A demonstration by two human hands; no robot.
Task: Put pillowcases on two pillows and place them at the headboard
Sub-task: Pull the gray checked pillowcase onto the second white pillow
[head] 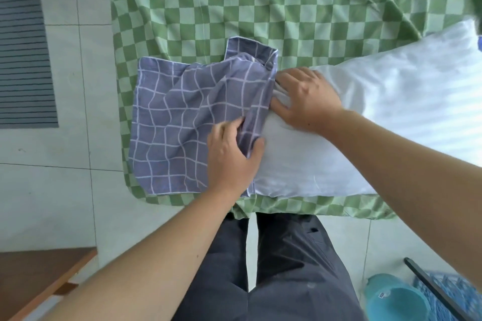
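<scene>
A purple-blue pillowcase (177, 122) with a white grid pattern lies on the green checked bed near its left front corner. A bare white pillow (378, 117) lies to its right, its left end at the case's opening. My left hand (232, 156) pinches the near edge of the pillowcase opening between thumb and fingers. My right hand (305, 99) presses on the pillow's left end, fingertips at the mouth of the case. How far the pillow is inside the case is hidden by the fabric.
The green checked sheet (260, 2) covers the bed. White tiled floor (52, 190) and a grey striped mat (23, 60) lie to the left, a wooden surface (39, 276) at bottom left, and a teal bucket (393, 300) at bottom right. My legs stand against the bed's front edge.
</scene>
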